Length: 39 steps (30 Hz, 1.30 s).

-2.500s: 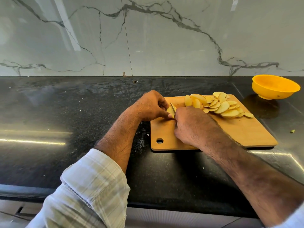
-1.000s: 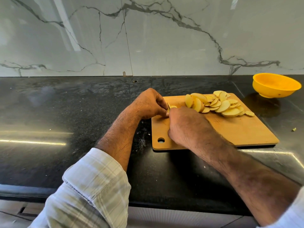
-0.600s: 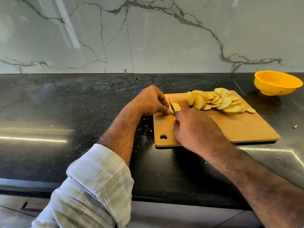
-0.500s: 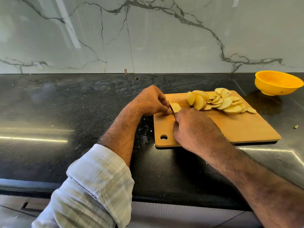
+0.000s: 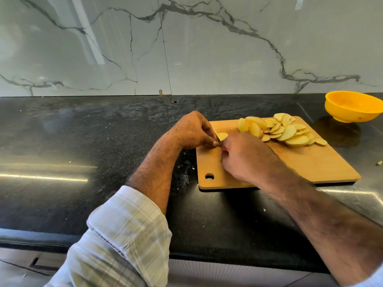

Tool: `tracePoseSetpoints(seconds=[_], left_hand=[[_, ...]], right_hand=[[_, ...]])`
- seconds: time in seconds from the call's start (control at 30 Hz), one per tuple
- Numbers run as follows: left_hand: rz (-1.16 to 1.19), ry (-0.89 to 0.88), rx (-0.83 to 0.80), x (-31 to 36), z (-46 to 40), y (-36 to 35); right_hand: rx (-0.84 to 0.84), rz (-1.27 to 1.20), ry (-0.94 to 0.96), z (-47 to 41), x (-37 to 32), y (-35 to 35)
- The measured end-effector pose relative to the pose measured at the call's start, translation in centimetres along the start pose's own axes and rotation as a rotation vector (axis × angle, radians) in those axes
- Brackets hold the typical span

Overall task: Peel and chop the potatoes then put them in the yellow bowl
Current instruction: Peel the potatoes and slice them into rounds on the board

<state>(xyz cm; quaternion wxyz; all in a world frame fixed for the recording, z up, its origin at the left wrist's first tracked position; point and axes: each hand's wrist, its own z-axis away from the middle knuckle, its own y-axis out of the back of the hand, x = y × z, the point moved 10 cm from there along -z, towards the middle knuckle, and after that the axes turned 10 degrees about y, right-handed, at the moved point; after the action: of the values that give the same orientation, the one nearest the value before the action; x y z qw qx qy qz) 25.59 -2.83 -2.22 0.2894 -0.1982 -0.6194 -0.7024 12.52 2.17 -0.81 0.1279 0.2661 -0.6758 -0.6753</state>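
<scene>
On the dark counter (image 5: 83, 141), the left hand (image 5: 190, 131) curls its fingers round a small potato piece (image 5: 222, 136) at the near left part of the wooden cutting board (image 5: 310, 164). The piece sits between both hands. Just beside it, the right hand (image 5: 246, 158) grips a knife (image 5: 217, 139), mostly hidden. Further right, a heap of potato slices (image 5: 286, 131) lies on the board's far side. The yellow bowl (image 5: 352, 108) stands beyond the board's right corner, apart from both hands.

On the wooden cutting board (image 5: 310, 162), the left hand (image 5: 191, 131) pinches a small potato piece (image 5: 222, 136) while the right hand (image 5: 246, 158) grips what seems a knife, beside piled potato slices (image 5: 288, 131), the yellow bowl (image 5: 352, 108) well apart.
</scene>
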Motion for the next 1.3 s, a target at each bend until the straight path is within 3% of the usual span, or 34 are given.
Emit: tracePoseSetpoints(seconds=[0.1,0.3,0.43,0.63,0.9,1.3], left_hand=[[-0.008,-0.011,0.022,0.1,-0.1,0.4],[0.041,-0.226,0.306,2.9,0.7,1.9],[-0.105,-0.303,0.221,4.4,1.0,-0.2],[-0.304,-0.25,0.14,4.6,0.2,-2.1],[-0.225,-0.194,0.064,3.7,-1.2,-3.0],[-0.167,-0.169,0.108,3.2,-2.5,-2.3]], right_hand=[[0.183,0.004,0.059,2.3,1.7,2.0],[0.09,0.088,-0.003,3.7,3.8,1.7],[0.037,0.078,-0.017,3.8,3.7,1.6],[0.052,0.096,0.043,3.7,3.3,1.6],[0.058,-0.042,0.028,4.7,6.1,1.8],[0.123,-0.369,-0.007,5.8,10.0,3.7]])
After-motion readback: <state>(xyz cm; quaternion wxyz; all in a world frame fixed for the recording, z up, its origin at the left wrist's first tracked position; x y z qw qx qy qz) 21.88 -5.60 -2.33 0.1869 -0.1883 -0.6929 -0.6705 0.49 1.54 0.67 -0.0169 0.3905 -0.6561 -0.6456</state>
